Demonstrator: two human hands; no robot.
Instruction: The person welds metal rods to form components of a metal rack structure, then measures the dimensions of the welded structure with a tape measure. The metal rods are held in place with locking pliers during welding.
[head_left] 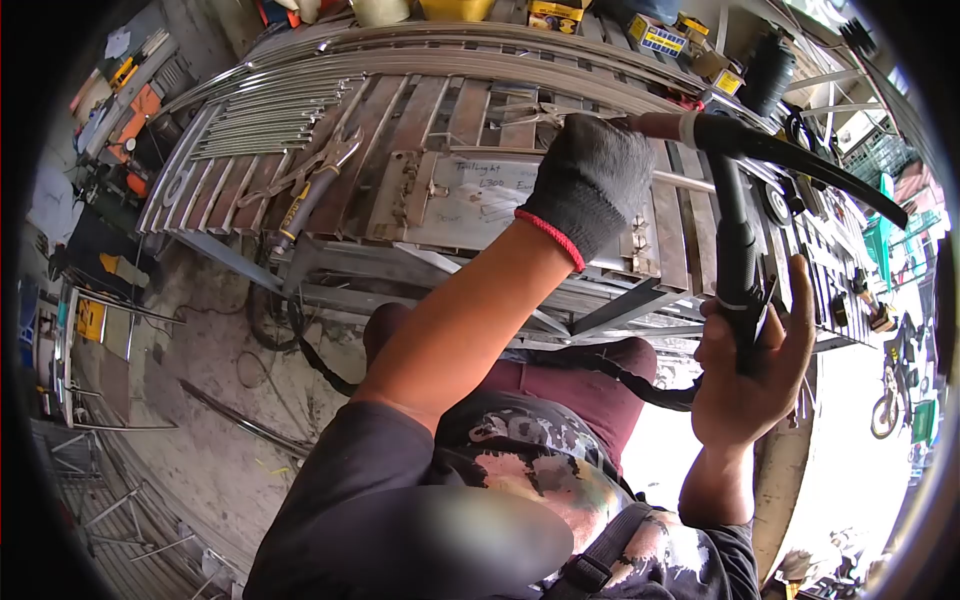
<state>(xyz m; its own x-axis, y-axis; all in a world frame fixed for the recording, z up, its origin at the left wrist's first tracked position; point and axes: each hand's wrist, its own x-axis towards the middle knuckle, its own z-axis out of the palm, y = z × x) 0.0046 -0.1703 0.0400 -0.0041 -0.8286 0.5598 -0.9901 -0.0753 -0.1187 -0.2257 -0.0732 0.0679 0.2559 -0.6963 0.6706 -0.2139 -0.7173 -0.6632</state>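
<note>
The black welding torch [735,250] stands up at the right side of the metal workbench [440,200], and the bare right hand [745,375] is wrapped tight around its handle. The left hand [590,180], in a black glove with a red cuff, is curled shut over the torch's top end, above the bench. Pliers [310,190] lie on the bench to the left, well away from both hands.
</note>
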